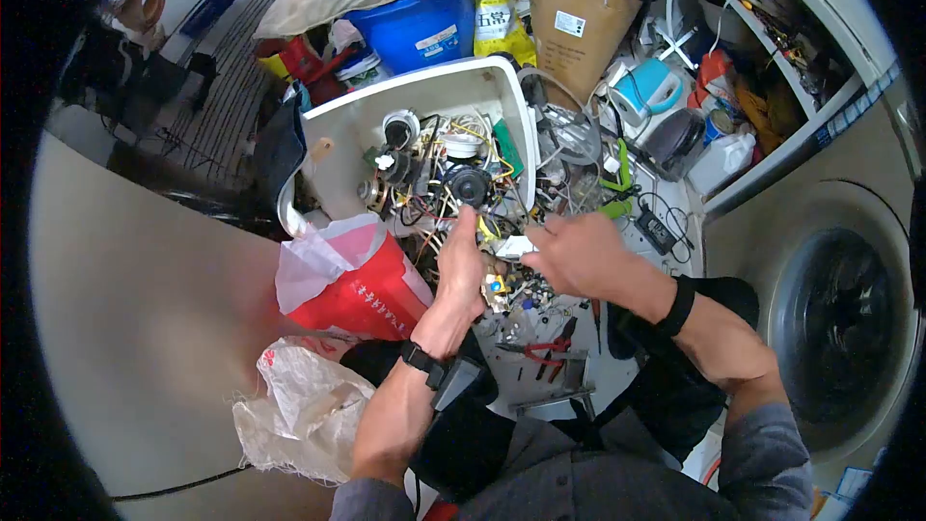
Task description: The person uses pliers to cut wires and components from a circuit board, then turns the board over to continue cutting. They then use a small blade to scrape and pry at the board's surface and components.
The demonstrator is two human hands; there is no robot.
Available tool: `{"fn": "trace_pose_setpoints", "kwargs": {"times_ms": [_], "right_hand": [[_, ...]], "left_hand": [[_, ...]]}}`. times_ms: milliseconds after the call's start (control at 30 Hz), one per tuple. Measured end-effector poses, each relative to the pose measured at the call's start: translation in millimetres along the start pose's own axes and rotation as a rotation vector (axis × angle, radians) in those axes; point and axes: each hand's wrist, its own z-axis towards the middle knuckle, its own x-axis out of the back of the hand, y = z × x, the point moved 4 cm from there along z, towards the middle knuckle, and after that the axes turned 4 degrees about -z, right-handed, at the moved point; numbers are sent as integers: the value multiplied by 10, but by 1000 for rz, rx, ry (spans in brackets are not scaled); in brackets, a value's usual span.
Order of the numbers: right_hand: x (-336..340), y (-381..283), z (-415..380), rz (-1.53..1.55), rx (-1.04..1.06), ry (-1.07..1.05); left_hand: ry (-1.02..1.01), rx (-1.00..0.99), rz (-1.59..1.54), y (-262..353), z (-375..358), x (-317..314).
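Mostly, the pale floor (617, 373) was hidden by small bits and tools, with red-handled pliers (562, 341) lying near the person's legs. A big white tub (424, 87) stood in the middle, piled with wires and old parts. On that pile, near the front, sat 1 black round part (471, 188). The left hand (461, 260) pointed up at it, seen from the side; I could not tell if it held the part. The right hand (579, 256) was curled up narrow near a white piece (514, 247), and its grip was hidden. A red bag (352, 289) stood left of the tub. Behind were a blue bucket (415, 34) and a brown box (579, 34). A washing machine (839, 309) filled the right side.
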Motion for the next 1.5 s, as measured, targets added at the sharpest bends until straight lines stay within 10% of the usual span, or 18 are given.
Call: {"fn": "trace_pose_setpoints", "kwargs": {"times_ms": [467,600,700,933,1500], "right_hand": [[49,93,116,75,74,20],[485,952,30,12,-334,279],[598,763,-53,100,-187,487],[176,-5,-69,157,246,157],[109,-32,-40,18,289,110]], "left_hand": [[-12,-16,-5,58,50,92],[59,47,-34,-81,108,527],[-66,170,-182,-173,189,505],[-256,213,-306,11,-88,344],[-207,188,-116,-14,-209,206]]}}
